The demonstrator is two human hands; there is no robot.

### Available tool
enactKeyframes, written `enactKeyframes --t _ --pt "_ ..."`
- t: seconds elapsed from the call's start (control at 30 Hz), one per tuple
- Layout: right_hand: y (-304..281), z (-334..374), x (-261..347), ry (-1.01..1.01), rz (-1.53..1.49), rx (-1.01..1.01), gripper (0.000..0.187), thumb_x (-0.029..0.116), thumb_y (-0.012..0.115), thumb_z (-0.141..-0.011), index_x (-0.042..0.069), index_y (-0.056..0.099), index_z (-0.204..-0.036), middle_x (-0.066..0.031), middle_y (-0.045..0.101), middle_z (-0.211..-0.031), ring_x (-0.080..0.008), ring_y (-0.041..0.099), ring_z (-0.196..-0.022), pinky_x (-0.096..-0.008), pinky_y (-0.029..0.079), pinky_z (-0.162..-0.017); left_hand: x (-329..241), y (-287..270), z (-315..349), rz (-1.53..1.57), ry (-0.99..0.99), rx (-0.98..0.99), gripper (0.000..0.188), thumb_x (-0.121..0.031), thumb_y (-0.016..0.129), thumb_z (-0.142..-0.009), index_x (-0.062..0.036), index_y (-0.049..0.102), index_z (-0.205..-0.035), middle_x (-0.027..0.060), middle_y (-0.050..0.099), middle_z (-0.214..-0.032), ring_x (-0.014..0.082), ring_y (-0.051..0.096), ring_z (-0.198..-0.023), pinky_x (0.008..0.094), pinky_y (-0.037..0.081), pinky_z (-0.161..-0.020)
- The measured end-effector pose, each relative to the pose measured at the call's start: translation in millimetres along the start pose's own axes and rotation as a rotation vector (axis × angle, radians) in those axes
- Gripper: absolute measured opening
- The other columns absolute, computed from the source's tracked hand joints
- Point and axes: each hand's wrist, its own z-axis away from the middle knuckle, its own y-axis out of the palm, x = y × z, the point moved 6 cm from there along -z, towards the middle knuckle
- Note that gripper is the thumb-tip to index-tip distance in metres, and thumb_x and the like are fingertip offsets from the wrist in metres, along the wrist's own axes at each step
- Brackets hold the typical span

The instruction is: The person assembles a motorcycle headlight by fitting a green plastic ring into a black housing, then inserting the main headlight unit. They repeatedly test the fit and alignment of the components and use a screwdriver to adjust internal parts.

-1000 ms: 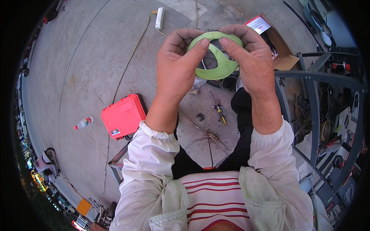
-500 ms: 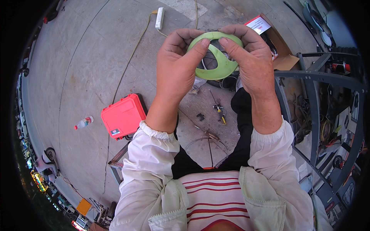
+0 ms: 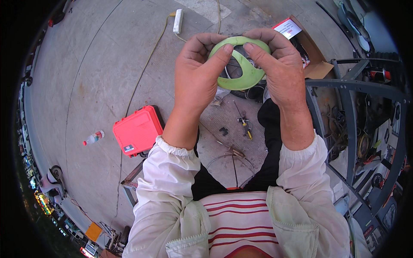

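Both hands hold up a light green plastic ring-shaped cover [image 3: 246, 76] with large openings through it. My left hand [image 3: 195, 64] grips its left side, thumb on the near face and fingers curled behind. On the opposite side my right hand [image 3: 282, 64] has the same kind of grip, its thumb at the upper right of the rim. Through the openings a dark round part is visible behind the cover; its kind is hard to make out. Below, on the ground between my legs, lie a yellow-handled tool [image 3: 246, 129] and a small black piece [image 3: 223, 130].
A red hard case [image 3: 137, 131] and a plastic bottle [image 3: 94, 137] lie to the left. A white power strip [image 3: 178, 22] with its cable is farther off. An open cardboard box [image 3: 312, 47] stands at the upper right, beside a dark metal frame [image 3: 348, 107] and cluttered parts.
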Motion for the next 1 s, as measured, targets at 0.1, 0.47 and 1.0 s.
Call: enactKeyframes --t 0.1,0.47,1.0 --pt "1.3 0.7 0.5 0.014 -0.017 -0.004 0.020 0.010 0.073 -0.087 0.002 0.069 -0.105 -0.0030 0.069 -0.091 -0.0072 0.062 -0.083 -0.0225 0.050 -0.073 1.5 -0.8 0.3 -0.003 -0.008 -0.002 0.024 -0.008 0.071 -0.089 0.0020 0.061 -0.109 0.0082 0.069 -0.100 0.0107 0.065 -0.089 0.0236 0.052 -0.078" --pt "0.0 0.0 -2.3 0.001 -0.026 -0.006 0.022 0.011 0.072 -0.087 0.001 0.069 -0.106 -0.0040 0.069 -0.093 -0.0080 0.063 -0.085 -0.0230 0.051 -0.074 1.2 1.6 -0.1 0.012 -0.018 -0.003 0.028 -0.007 0.072 -0.088 0.0028 0.061 -0.112 0.0083 0.068 -0.101 0.0111 0.064 -0.092 0.0239 0.051 -0.080" --pt "-7.7 -2.0 8.0 0.032 0.088 0.124 0.024 0.015 0.072 -0.088 -0.001 0.067 -0.104 -0.0041 0.069 -0.091 -0.0076 0.062 -0.082 -0.0227 0.050 -0.073 -3.7 -14.4 -5.9 -0.288 -0.143 0.198 0.017 -0.015 0.070 -0.091 -0.0012 0.066 -0.101 -0.0003 0.065 -0.091 0.0082 0.057 -0.085 0.0234 0.045 -0.076"
